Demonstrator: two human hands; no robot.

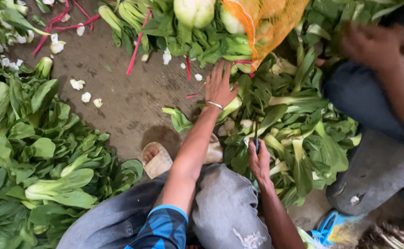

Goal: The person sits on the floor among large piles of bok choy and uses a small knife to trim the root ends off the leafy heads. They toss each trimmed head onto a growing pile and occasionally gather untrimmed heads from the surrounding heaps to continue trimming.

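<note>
On the bare concrete floor, between heaps of leafy greens, a person sits with knees bent in grey trousers, one foot in a pale sandal showing beside the left forearm. The left hand reaches forward with fingers spread and open, palm down on the pile of bok choy in front; a thin metal bangle circles that wrist. The right hand is closed around the dark handle of a small knife, whose blade points away from the body into the same pile, just beside a pale stalk.

An orange mesh bag lies over the far edge of the pile, close to the left fingertips. A second heap of bok choy fills the left side of the view. Cut white stem ends and pink ties are scattered over the floor. At the upper right another person's hand (blurred) hovers over the greens.
</note>
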